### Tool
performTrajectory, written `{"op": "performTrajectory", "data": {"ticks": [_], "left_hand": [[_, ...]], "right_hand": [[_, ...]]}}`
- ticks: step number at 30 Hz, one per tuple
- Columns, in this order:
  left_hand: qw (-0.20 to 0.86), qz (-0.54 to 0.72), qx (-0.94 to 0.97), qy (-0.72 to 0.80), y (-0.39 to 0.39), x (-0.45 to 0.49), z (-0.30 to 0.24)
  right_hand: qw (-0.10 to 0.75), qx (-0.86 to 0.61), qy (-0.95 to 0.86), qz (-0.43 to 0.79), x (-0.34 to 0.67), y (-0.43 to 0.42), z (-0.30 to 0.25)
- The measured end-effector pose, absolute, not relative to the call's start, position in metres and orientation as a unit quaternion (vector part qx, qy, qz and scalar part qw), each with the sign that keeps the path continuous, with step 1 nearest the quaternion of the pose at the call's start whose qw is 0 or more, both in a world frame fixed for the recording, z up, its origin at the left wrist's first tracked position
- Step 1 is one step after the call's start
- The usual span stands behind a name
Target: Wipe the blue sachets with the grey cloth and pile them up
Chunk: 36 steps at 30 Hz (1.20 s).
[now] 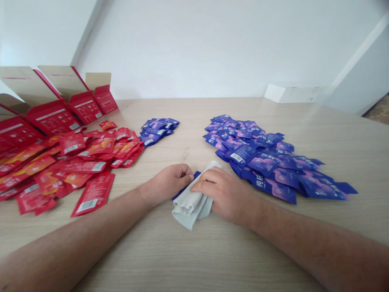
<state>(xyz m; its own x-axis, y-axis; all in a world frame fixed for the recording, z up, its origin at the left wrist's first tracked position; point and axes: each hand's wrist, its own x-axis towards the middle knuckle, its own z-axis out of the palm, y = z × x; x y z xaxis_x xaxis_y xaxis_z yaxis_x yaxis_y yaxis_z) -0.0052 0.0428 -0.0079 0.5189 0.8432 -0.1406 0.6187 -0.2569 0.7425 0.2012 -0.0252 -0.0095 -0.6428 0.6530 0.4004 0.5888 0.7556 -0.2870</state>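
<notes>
Grey cloth (190,207), folded, lay on the wooden table (194,259) over a blue sachet (181,193). Seen from the head, the left hand (170,182) pinched the sachet's edge while the right hand (226,194) clasped the cloth. A blue sachet pile (261,156) lay just right, and red sachets (88,194) lay left.

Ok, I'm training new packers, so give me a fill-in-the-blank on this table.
1. The left hand and right hand hold a pale grey cloth, with a ____ sachet showing behind it.
2. The loose red sachets lie to the ____ of the hands.
3. The open cardboard boxes behind them have ____ fronts.
4. The larger pile of purple-blue sachets lies to the ____ of the small blue stack.

Answers: blue; left; red; right
</notes>
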Motion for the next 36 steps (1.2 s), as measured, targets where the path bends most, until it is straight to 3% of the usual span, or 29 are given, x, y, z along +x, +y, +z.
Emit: {"op": "performTrajectory", "data": {"ticks": [36], "left_hand": [[0.384, 0.141, 0.788, 0.460, 0.0453, -0.0064, -0.0112]], "right_hand": [[0.233, -0.299, -0.923, 0.060, 0.1990, -0.0267, -0.0091]]}}
